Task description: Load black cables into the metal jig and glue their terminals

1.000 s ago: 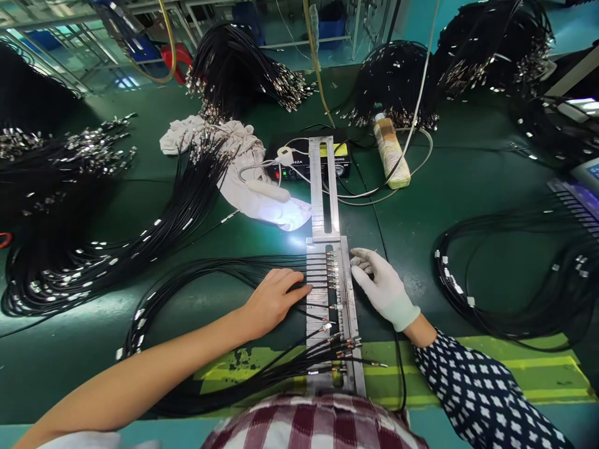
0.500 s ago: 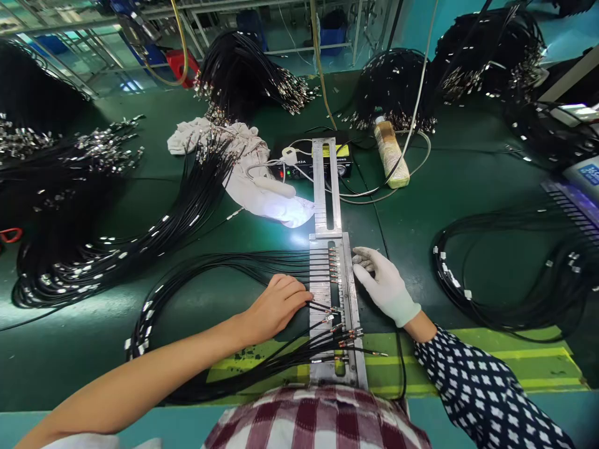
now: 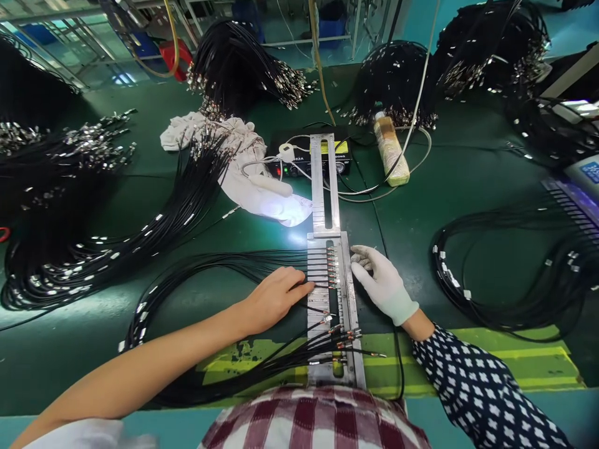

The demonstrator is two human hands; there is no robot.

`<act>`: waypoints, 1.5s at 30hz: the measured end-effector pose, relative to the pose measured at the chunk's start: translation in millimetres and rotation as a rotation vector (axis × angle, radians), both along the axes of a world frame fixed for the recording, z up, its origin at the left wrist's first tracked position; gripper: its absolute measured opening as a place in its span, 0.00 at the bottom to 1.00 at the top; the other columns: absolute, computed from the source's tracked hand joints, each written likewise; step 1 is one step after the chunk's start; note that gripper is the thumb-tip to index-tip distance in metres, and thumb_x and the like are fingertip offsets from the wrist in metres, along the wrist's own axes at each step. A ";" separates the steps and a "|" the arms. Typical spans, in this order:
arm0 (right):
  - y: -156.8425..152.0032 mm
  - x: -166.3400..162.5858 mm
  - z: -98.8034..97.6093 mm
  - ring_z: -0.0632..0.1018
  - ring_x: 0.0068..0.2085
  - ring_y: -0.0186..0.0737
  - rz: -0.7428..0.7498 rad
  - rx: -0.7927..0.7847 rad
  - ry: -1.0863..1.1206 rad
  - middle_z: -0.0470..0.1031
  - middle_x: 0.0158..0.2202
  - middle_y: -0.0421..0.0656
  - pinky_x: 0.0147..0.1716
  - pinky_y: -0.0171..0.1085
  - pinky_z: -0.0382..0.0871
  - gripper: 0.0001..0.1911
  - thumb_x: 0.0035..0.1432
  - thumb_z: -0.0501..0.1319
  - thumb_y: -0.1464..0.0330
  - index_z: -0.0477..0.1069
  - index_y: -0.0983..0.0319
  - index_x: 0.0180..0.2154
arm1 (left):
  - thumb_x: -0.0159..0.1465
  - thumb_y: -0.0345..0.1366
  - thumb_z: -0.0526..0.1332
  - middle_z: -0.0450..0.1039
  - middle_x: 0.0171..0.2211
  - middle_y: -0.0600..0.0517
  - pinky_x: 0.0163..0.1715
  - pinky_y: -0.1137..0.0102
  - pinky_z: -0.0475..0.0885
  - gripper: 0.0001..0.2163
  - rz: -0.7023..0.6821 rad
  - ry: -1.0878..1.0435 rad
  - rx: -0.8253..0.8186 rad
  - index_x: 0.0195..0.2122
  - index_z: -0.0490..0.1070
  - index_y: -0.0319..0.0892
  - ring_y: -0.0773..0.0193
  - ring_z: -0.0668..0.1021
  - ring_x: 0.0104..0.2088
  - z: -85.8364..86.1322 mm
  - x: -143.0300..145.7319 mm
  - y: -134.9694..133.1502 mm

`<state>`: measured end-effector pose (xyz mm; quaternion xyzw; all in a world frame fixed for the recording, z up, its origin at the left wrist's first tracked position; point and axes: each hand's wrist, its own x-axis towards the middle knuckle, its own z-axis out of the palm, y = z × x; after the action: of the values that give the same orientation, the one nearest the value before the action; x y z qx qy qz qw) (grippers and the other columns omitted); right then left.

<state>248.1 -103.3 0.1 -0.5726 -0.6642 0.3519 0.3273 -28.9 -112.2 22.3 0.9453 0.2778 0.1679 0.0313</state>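
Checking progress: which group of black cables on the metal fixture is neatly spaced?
The far group, beside the left hand: its cables cross the metal fixture apart and nearly parallel, whereas the near group is bunched.

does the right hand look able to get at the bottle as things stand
Probably yes: nothing bulky stands between the right hand and the bottle, though a white cord crosses the bottle.
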 end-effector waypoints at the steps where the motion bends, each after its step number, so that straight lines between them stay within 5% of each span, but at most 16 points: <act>1: 0.0 0.0 0.3 0.79 0.43 0.45 0.001 0.000 -0.001 0.78 0.45 0.46 0.45 0.46 0.75 0.16 0.64 0.56 0.63 0.69 0.58 0.53 | 0.73 0.30 0.46 0.71 0.38 0.47 0.38 0.68 0.68 0.14 -0.011 0.006 -0.005 0.49 0.70 0.39 0.62 0.71 0.37 1.4 -0.2 1.4; 17: 0.1 0.5 1.6 0.79 0.44 0.45 0.018 -0.003 -0.020 0.78 0.44 0.46 0.45 0.46 0.75 0.17 0.65 0.56 0.63 0.68 0.58 0.54 | 0.72 0.27 0.48 0.72 0.39 0.44 0.39 0.66 0.69 0.13 -0.087 -0.040 0.065 0.52 0.68 0.36 0.61 0.72 0.38 -3.5 -1.1 2.1; 27: 0.5 0.1 3.1 0.79 0.42 0.44 0.015 -0.007 -0.008 0.78 0.43 0.45 0.43 0.44 0.75 0.17 0.65 0.56 0.63 0.69 0.57 0.53 | 0.72 0.27 0.47 0.71 0.41 0.45 0.40 0.68 0.69 0.13 -0.065 -0.126 -0.034 0.53 0.66 0.38 0.61 0.72 0.41 -14.6 -0.9 -0.1; 35: 2.3 0.4 -0.1 0.78 0.42 0.44 0.017 0.009 -0.031 0.78 0.43 0.45 0.44 0.44 0.75 0.17 0.65 0.56 0.63 0.69 0.58 0.54 | 0.70 0.24 0.49 0.65 0.33 0.50 0.41 0.62 0.59 0.18 0.167 0.031 0.044 0.56 0.70 0.42 0.61 0.66 0.35 -21.1 -6.4 -24.1; 45: -8.4 1.7 0.1 0.79 0.42 0.44 0.032 0.040 -0.035 0.79 0.45 0.47 0.44 0.45 0.75 0.17 0.65 0.57 0.63 0.70 0.59 0.53 | 0.71 0.28 0.54 0.74 0.42 0.47 0.47 0.63 0.61 0.09 0.052 -0.040 -0.142 0.50 0.68 0.39 0.60 0.71 0.45 -17.3 -12.0 -33.0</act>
<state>249.8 -111.7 0.2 -0.5613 -0.6857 0.3336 0.3216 -40.9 -145.2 5.0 0.9297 0.3126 0.1674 0.0997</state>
